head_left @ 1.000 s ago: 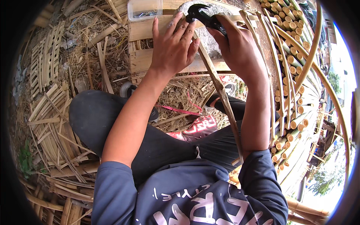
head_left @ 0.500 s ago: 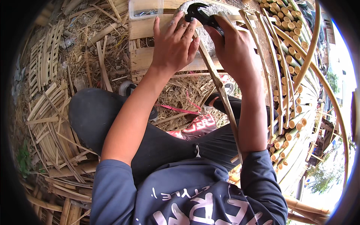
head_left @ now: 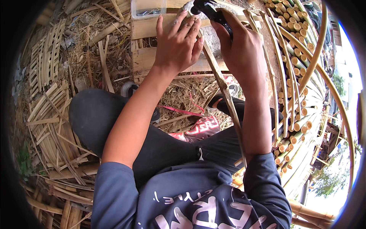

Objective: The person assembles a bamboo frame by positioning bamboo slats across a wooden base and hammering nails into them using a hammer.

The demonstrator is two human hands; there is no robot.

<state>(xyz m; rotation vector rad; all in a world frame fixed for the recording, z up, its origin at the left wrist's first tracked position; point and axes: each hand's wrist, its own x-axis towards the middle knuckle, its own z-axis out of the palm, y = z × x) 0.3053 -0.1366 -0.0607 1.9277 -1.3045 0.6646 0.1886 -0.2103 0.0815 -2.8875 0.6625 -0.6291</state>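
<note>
My right hand (head_left: 244, 47) is wrapped around the handle of a black claw hammer (head_left: 206, 8). The hammer's head hangs just beyond my left fingertips, over a grey stone block (head_left: 212, 40). My left hand (head_left: 177, 47) lies with its fingers stretched out and spread at the near-left side of the stone. Its index finger and thumb are beside the upper end of a long, narrow bamboo strip (head_left: 219, 78). That strip slopes from the stone down across my lap toward my right forearm. What lies under my left fingertips is hidden.
Pale wooden planks (head_left: 144, 59) surround the stone. A clear plastic box (head_left: 148, 9) with small dark pieces stands at the far left. Several bamboo strips (head_left: 272, 65) lean at right, before stacked bamboo poles (head_left: 295, 61). Split bamboo (head_left: 57, 129) covers the left ground.
My right hand has lifted the hammer slightly and shifted it a little to the right, turning its head. My left hand and the bamboo strip have barely moved.
</note>
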